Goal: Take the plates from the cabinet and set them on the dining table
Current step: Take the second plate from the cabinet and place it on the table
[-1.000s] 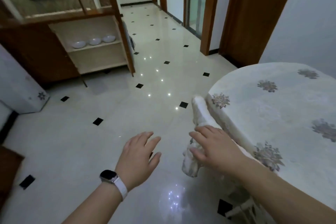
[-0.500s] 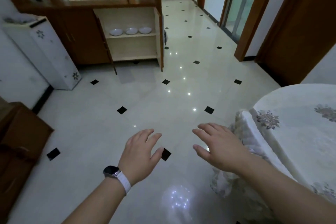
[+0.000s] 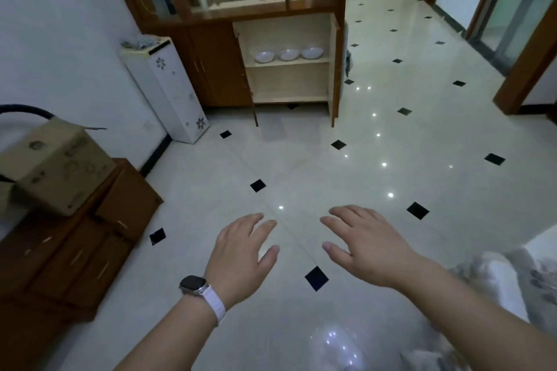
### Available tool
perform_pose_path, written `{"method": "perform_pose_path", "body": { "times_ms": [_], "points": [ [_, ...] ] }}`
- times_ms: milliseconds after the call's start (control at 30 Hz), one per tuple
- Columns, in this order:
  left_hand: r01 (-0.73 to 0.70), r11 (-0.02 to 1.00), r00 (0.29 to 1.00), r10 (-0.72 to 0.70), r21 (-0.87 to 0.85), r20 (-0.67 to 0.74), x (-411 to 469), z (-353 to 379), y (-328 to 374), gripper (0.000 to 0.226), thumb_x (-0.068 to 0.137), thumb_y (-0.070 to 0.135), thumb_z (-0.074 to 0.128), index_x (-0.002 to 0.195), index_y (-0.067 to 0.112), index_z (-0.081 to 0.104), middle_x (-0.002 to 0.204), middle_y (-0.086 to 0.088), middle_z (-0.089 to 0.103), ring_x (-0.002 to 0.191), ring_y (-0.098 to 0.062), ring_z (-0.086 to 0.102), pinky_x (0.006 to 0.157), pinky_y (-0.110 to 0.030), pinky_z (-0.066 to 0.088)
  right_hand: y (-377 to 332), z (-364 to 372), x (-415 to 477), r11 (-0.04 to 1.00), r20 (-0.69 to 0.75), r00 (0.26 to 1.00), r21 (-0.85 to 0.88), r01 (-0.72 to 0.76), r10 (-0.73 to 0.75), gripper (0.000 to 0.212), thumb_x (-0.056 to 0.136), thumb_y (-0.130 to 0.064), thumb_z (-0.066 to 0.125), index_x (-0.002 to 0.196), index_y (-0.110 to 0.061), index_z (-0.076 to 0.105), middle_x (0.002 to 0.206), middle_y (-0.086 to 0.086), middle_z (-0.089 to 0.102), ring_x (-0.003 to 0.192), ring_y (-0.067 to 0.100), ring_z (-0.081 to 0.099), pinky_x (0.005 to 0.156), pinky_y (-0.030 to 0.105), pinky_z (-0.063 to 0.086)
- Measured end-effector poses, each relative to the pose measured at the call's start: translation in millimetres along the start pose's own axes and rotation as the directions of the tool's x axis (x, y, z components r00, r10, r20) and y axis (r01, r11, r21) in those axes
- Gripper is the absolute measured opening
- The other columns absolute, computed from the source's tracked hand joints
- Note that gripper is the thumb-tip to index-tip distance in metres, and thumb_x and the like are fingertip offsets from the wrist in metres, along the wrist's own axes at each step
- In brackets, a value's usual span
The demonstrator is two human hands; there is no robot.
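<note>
We hold our left hand [image 3: 241,256] and right hand [image 3: 366,245] out flat, fingers spread, empty. Three plates [image 3: 288,54] sit in a row on the cabinet [image 3: 333,69] shelf, well apart ahead.

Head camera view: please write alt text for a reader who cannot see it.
The left hand, wearing a wristwatch, and the right hand are held out open and empty over a tiled floor, toward an open wooden cabinet. Three white plates sit in a row on its upper shelf.
</note>
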State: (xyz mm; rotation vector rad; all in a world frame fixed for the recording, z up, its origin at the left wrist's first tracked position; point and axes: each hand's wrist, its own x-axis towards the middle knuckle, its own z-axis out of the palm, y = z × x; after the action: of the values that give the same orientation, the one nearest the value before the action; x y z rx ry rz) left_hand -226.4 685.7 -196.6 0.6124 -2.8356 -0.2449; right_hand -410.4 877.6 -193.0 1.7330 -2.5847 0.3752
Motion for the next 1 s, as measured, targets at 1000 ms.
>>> {"method": "perform_pose_path", "body": {
  "times_ms": [1000],
  "points": [
    [0.136,0.99,0.988,-0.138,-0.047,-0.063,209.5,21.2,-108.4,0.049,0.089,0.049,0.044,0.13,0.027,0.058,0.133,-0.004,0.057,0.121,-0.025,0.053,0.099,-0.041,0.041,82.0,17.6,256.3,0.994,0.059,0.993,-0.033,0.104,-0.102,0.05,0.091,-0.053,0.04,0.126,-0.023,0.06,0.126,-0.001,0.062,0.118,0.024,0.057,0.096,0.039,0.047]
  ]
}}
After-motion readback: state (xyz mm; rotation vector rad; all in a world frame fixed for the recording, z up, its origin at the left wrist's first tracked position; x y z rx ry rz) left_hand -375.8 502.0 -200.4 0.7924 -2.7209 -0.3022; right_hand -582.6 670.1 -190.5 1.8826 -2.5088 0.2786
